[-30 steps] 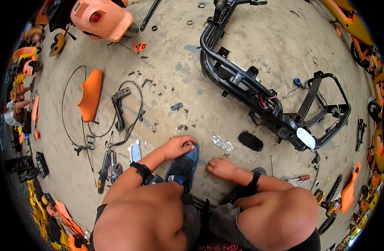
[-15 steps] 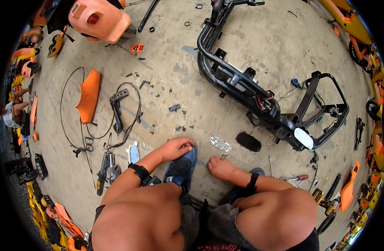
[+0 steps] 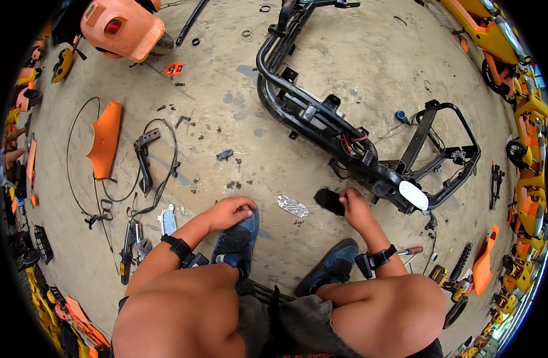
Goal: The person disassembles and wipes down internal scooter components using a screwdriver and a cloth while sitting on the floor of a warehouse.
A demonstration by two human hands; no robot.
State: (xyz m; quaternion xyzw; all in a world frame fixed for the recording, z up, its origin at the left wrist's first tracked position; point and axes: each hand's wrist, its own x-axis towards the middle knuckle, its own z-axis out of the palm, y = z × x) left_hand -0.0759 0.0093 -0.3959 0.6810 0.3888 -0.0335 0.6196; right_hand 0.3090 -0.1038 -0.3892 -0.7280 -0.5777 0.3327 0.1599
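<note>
My right hand (image 3: 357, 209) reaches down to the right end of a black oval plate (image 3: 329, 201) on the concrete floor. Its fingertips close on the plate's edge. Just left of that plate lies a speckled silver-white oval plate (image 3: 292, 204), with several tiny bits of hardware (image 3: 298, 222) below it. Over the toe of my left shoe (image 3: 238, 238) rests my left hand (image 3: 232, 213), fingers curled together. Whatever it may hold is hidden. A black tubular scooter frame (image 3: 322, 119) lies beyond my hands, with a white oval piece (image 3: 413, 196) near its lower end.
Orange panel (image 3: 106, 140), looped cable (image 3: 175, 134) and black bracket (image 3: 144, 158) lie at left. Loose screws (image 3: 196, 179) scatter the middle. Pliers (image 3: 128, 253) lie by my left forearm; a screwdriver (image 3: 412, 250) and cordless drill (image 3: 462, 287) lie at right. Scooters (image 3: 528, 167) line the right side.
My right hand has moved right and away from me, from beside the small hardware to the black oval plate. My left hand stays at the shoe. The whole view has shifted slightly.
</note>
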